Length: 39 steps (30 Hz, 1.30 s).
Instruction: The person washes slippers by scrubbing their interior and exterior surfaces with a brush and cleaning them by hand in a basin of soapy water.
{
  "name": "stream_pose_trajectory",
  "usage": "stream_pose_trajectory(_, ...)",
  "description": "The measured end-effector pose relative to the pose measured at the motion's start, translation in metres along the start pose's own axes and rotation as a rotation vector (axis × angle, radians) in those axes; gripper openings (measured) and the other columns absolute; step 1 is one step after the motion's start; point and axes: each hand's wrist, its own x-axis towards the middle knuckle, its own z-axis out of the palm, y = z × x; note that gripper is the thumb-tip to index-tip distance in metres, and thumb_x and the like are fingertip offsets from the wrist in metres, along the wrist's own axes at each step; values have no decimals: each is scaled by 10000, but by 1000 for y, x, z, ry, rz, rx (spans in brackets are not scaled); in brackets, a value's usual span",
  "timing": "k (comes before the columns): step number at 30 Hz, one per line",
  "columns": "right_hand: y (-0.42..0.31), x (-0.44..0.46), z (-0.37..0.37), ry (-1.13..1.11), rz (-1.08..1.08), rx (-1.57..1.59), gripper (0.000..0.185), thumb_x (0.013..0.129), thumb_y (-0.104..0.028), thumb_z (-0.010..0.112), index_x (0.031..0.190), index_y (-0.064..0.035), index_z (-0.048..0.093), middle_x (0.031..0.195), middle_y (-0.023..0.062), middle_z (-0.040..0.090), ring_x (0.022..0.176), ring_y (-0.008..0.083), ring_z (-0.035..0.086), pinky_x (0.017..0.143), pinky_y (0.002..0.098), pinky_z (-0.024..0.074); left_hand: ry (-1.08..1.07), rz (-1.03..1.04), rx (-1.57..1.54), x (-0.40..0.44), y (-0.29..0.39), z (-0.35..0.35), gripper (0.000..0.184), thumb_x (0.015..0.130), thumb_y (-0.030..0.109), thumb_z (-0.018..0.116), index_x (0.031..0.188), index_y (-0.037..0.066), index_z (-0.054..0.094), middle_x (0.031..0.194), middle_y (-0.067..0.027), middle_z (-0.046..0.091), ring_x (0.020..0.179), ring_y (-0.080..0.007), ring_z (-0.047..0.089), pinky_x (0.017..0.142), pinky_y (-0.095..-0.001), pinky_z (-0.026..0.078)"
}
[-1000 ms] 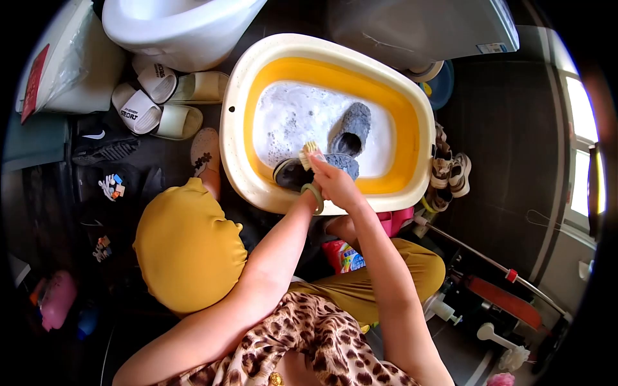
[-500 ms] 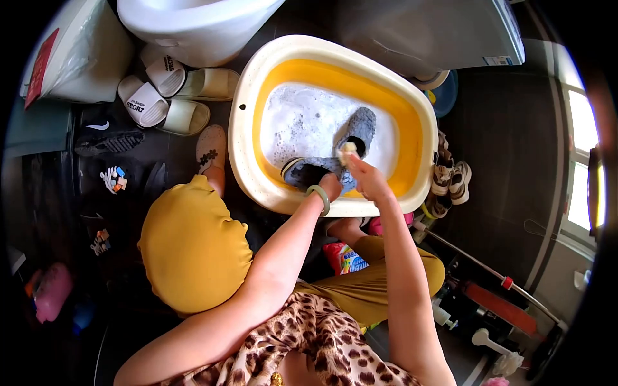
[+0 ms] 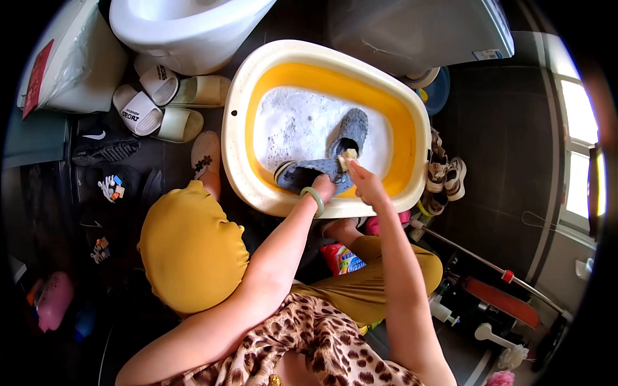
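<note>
A cream-and-yellow tub (image 3: 234, 145) with foamy white water (image 3: 290, 119) stands in front of me. My left hand (image 3: 324, 187), with a pale green bangle at the wrist, grips a grey slip-on shoe (image 3: 327, 166) near the tub's near wall. The shoe lies sideways with its dark opening showing. My right hand (image 3: 365, 184) is closed around a small scrub brush (image 3: 348, 157); its pale bristles are at the toe end of that shoe, and its handle is mostly hidden by the fingers. A second grey shoe (image 3: 355, 125) sits in the suds just beyond the brush.
White slippers (image 3: 138, 113) and black sneakers (image 3: 106, 147) lie left of the tub. A toilet (image 3: 187, 38) and a grey appliance (image 3: 412, 35) stand behind it. More shoes (image 3: 454, 179) and a metal pole (image 3: 476, 265) are at the right. A detergent bag (image 3: 344, 258) lies between my legs.
The brush and my right hand have shifted slightly down, onto the toe end of the held shoe. My left hand keeps its grip. The whole view has moved a little.
</note>
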Motion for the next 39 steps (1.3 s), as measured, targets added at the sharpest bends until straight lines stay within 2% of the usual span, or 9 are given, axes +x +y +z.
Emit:
stream_pose_trajectory(2, -10, -6, 25, -24, -86, -9, 346, 898, -252, 527, 1237, -199, 563, 658, 30, 548, 479, 83, 417, 462, 246, 374, 1, 84, 64, 9, -18, 9, 207, 782, 118, 526, 879, -28, 636, 882, -264, 622, 891, -368, 608, 756, -439, 484)
stream_pose_trajectory(4, -44, -25, 50, -65, -135, -52, 382, 883, -222, 540, 1264, -192, 536, 643, 56, 536, 493, 103, 449, 506, 255, 411, 88, 518, 246, 32, -59, 32, 208, 822, 93, 480, 914, -26, 622, 869, -242, 626, 877, -330, 622, 708, -425, 494)
stream_pose_trajectory(9, -20, -16, 37, -49, -87, 84, 391, 882, -207, 542, 1273, -193, 525, 655, 47, 544, 492, 95, 436, 497, 260, 407, 77, 393, -30, 24, -49, 23, 235, 800, 126, 540, 952, -42, 604, 935, -208, 633, 916, -291, 620, 725, -386, 489)
stream_pose_trajectory(12, 38, 2, 18, 93, -57, 98, 426, 891, -99, 523, 1308, -185, 497, 767, -42, 526, 485, 49, 353, 432, 205, 317, -2, -149, -492, 15, -39, 11, 426, 653, 137, 659, 1001, -97, 580, 1010, -253, 617, 957, -339, 603, 836, -368, 455)
stream_pose_trajectory(21, 3, -25, 64, 122, -48, 230, 407, 866, -145, 557, 1268, -209, 533, 754, 35, 567, 504, 86, 441, 495, 265, 421, -67, -135, -673, 12, -35, 4, 372, 705, 87, 609, 1059, -26, 579, 989, -115, 625, 877, -190, 584, 799, -326, 458)
stream_pose_trajectory(23, -6, -30, 65, 67, -30, 250, 389, 865, -162, 564, 1253, -198, 546, 818, 69, 627, 566, 117, 522, 564, 284, 457, -39, -294, -1087, -13, 7, -19, 385, 736, 63, 571, 1119, 22, 561, 1026, -76, 606, 939, -163, 561, 819, -317, 441)
stream_pose_trajectory(31, 51, 2, 28, 190, -5, 254, 431, 897, -109, 501, 1316, -208, 486, 688, -56, 510, 486, 35, 363, 442, 206, 334, -111, -100, -983, -6, -15, -13, 426, 733, -84, 496, 1140, 33, 536, 1044, -58, 610, 954, -174, 575, 881, -326, 437)
stream_pose_trajectory(35, -10, -23, 67, 59, -100, 236, 393, 876, -157, 546, 1257, -251, 541, 692, 32, 568, 518, 96, 457, 511, 263, 422, -67, -345, -1107, -14, 7, -26, 230, 857, 92, 527, 1084, 70, 554, 1015, -56, 599, 932, -159, 551, 816, -304, 437)
stream_pose_trajectory(39, 15, -13, 46, 71, -40, 102, 387, 878, -194, 534, 1261, -245, 530, 752, 91, 614, 595, 143, 546, 600, 294, 467, -111, -181, -931, -1, -19, -13, 463, 728, -97, 501, 1165, 54, 523, 1063, -50, 594, 966, -172, 565, 852, -312, 436)
